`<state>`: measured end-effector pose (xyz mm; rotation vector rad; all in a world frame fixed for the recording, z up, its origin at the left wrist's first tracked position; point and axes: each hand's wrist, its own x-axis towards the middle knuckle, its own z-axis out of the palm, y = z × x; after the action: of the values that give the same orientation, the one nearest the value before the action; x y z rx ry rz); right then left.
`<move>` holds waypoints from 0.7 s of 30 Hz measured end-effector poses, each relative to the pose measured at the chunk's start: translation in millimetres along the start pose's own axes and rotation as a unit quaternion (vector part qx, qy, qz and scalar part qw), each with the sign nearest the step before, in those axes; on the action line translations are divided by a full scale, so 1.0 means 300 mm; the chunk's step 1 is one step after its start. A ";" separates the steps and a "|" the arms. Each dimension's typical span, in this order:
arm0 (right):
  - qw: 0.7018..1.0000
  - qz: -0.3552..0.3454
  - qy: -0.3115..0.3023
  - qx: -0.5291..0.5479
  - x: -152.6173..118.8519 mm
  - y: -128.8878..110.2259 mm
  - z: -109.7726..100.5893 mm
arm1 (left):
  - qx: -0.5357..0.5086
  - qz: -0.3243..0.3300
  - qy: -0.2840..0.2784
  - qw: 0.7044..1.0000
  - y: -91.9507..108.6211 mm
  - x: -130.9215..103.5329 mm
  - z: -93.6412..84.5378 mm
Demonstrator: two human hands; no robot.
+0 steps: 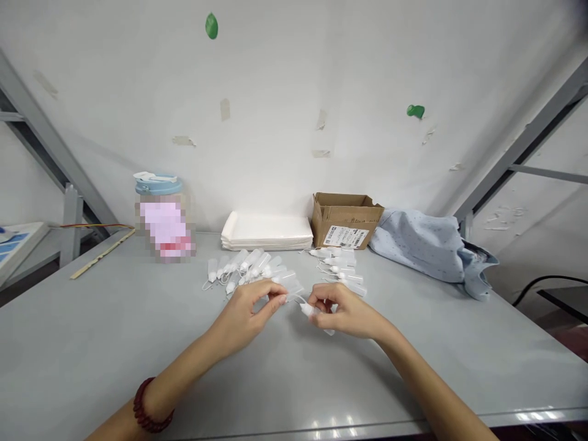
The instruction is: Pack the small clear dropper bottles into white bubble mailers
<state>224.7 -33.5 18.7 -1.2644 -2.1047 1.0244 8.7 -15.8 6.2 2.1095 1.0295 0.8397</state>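
Observation:
My left hand [250, 309] pinches the small white cap end of a clear plastic vial, over the grey table [92, 343]. My right hand [342, 312] grips the body of that small clear vial [307, 309], its lower end poking out under my palm. The two hands are close together, joined by the vial's thin white tether. Just behind my left hand lies a heap of several similar clear vials [250, 266]. A smaller group of vials [340, 266] lies behind my right hand.
A stack of white sheets [269, 231] and an open cardboard box [344, 220] stand at the back by the white wall. A jar with a blue lid [160, 214] is back left, a light blue cloth [427, 248] back right. A wooden strip [101, 254] lies far left.

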 end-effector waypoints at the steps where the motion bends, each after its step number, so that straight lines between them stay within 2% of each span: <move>1: 1.000 -0.005 0.007 -0.005 0.002 0.000 0.003 | 0.001 0.000 -0.006 1.000 0.001 0.000 0.001; 6: 0.999 -0.025 0.035 -0.021 0.011 -0.005 0.021 | -0.005 0.001 -0.021 1.000 0.006 -0.006 0.009; 13: 1.000 0.012 -0.012 0.022 0.009 -0.004 0.027 | -0.021 -0.005 -0.013 1.000 -0.004 -0.004 0.010; 21: 1.000 0.008 -0.004 0.004 0.005 0.009 0.022 | -0.039 -0.030 -0.017 0.999 0.001 -0.001 0.005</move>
<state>220.7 -33.9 12.5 -1.2781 -2.0967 1.0466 9.7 -16.6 5.3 2.0100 1.0209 0.8003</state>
